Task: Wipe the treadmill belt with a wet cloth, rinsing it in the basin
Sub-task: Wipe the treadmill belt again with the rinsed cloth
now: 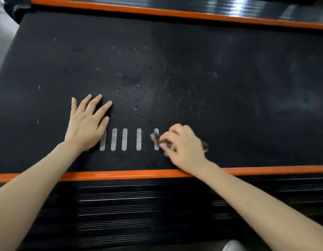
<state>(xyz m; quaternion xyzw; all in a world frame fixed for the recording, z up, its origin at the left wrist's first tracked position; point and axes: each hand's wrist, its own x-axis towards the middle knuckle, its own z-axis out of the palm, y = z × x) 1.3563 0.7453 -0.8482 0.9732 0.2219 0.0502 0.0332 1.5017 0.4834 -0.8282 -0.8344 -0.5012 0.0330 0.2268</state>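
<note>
Black, finely dimpled rubber fills most of my view: the treadmill belt, matte and woven-looking, running across the frame. I take my bearings from the row of white bars printed on it, short upright strokes with rounded ends and the same dotted grain as the belt.

At the left end of that row the left hand lies flat on the belt, fingers straight and spread, its heel covering the first bar. Its grip is open and holds nothing.

At the right end of the row the right hand is blurred, knuckles up, with its grip closed round a bunched cloth. The cloth looks brownish-grey. One crumpled end pokes out over the last bar and a smaller tuft shows past the far side of the hand. It sits on the belt surface.

Beyond the bars and a little to their right, pale specks and smudges scatter over the rubber. Further right the belt looks hazy and streaked.

Nearer to me than the bars, a glossy orange strip edges the belt, crossed by the right wrist. Below it lies a black ribbed side rail with fine grooves catching the light. A second orange strip borders the belt's far side.
</note>
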